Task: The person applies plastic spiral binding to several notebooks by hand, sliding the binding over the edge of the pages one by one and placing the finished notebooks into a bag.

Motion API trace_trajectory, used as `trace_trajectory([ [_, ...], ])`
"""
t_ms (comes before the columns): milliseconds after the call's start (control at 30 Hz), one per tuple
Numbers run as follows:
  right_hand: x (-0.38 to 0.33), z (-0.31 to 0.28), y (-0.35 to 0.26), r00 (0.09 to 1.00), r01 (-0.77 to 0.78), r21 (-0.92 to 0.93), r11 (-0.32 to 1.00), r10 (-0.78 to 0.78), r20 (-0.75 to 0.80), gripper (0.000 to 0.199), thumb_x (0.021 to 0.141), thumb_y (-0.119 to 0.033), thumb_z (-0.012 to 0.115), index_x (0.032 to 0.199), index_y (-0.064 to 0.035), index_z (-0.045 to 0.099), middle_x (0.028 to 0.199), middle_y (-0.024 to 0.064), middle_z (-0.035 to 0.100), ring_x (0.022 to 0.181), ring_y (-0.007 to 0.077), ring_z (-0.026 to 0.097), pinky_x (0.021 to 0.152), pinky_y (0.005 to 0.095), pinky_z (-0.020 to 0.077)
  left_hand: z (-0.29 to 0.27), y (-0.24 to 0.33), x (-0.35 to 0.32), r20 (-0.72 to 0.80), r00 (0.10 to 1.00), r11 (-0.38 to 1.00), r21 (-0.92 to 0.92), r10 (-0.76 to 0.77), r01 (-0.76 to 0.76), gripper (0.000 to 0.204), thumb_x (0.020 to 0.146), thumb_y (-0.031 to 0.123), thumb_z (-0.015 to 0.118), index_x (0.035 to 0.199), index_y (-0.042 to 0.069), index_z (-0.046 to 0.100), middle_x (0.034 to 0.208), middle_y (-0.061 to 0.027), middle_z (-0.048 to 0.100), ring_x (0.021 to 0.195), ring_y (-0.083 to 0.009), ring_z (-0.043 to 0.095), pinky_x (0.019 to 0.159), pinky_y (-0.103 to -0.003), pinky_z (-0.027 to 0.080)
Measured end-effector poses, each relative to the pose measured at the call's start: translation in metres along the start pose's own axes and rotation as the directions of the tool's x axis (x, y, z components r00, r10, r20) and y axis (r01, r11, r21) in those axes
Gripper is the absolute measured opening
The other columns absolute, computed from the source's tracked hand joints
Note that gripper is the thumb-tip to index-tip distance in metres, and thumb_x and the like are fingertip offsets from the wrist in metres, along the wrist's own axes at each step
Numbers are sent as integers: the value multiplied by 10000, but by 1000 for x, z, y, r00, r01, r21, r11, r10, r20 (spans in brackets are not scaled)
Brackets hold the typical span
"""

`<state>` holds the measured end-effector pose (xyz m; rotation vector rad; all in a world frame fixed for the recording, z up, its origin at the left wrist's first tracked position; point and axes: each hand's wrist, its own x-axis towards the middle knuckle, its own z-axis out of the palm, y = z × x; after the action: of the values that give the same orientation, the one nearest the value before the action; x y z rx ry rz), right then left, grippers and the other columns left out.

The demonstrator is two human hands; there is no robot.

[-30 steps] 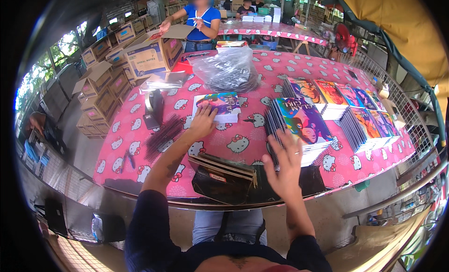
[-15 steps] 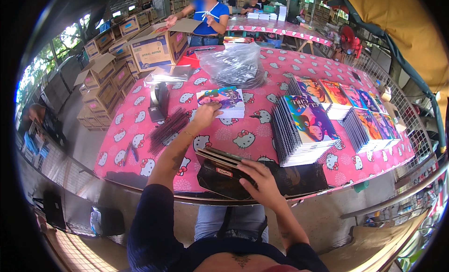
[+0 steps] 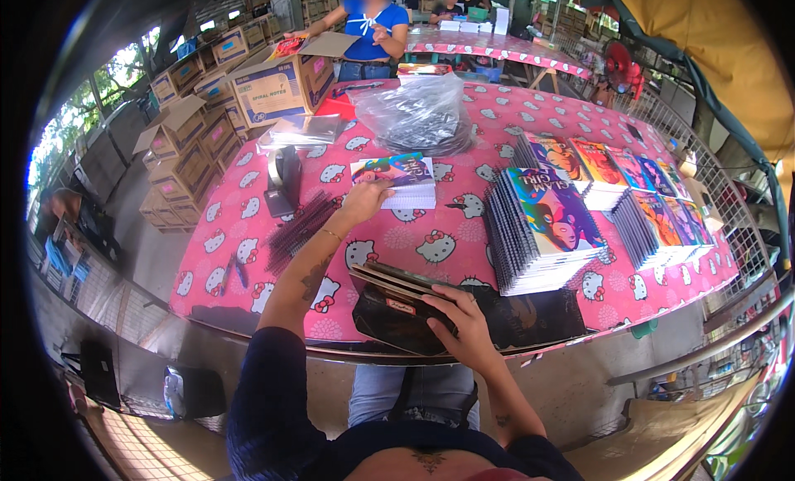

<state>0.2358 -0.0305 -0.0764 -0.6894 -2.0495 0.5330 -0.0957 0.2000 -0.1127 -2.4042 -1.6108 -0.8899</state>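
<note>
Left hand (image 3: pixel 367 201), fingers bent, touches the left part of a bright-covered paper stack (image 3: pixel 411 189) on the pink table (image 3: pixel 389 239); whether it grips, I cannot tell. Farther right, the right hand (image 3: pixel 465 322), thumb parted from fingers, rests on a dark block (image 3: pixel 402 322), near piled notebooks (image 3: pixel 551 220).

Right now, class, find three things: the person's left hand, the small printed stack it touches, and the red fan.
Left hand (image 3: pixel 364 201): head view, on the back of the hand.
Small printed stack (image 3: pixel 406 171): head view, on its colourful top sheet.
Red fan (image 3: pixel 617 62): head view, on its round front.
</note>
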Motion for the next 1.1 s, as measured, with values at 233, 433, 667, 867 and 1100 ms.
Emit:
trace_trajectory([
  [233,1,3,0,1000,-5,14,1000,5,6,456,836,-42,758,1281,-80,665,1340,133,602,1188,323,588,1003,403,465,-25,-3,41,-154,987,940,325,-55,103,192,1024,235,537,1069,49,547,891,-182,719,766,-386,712,667,-496,559],
  [433,8,-13,19,991,-102,211,972,117,-59,611,890,-154,760,1427,2,514,1398,223,540,1280,384,538,1112,420,396,-116,69,64,22,999,980,196,-27,22,240,1035,258,521,1012,28,585,891,-241,699,779,-451,677,692,-557,503],
  [667,63,-19,66,928,-265,492,829,358,-102,535,911,-139,764,1351,51,527,1179,146,674,1076,192,624,951,331,485,-184,161,9,143,961,971,-54,238,-233,345,998,308,620,1216,41,603,1019,-242,664,937,-439,647,825,-508,513],
  [867,58,1,38,764,-89,729,679,516,-388,342,950,-107,729,1229,30,587,1124,79,683,1016,126,612,915,288,477,-137,153,-43,-248,923,876,-457,-294,156,537,933,237,735,1357,-41,558,1264,-242,607,1150,-371,617,1007,-425,485],
  [1100,55,10,25,734,-74,708,703,519,-438,373,949,-99,729,1261,39,577,1189,97,664,1066,144,610,960,298,469,-122,228,-58,-605,791,995,-84,-94,54,539,927,174,727,1382,-56,551,1339,-307,541,1160,-390,587,996,-447,467],
])
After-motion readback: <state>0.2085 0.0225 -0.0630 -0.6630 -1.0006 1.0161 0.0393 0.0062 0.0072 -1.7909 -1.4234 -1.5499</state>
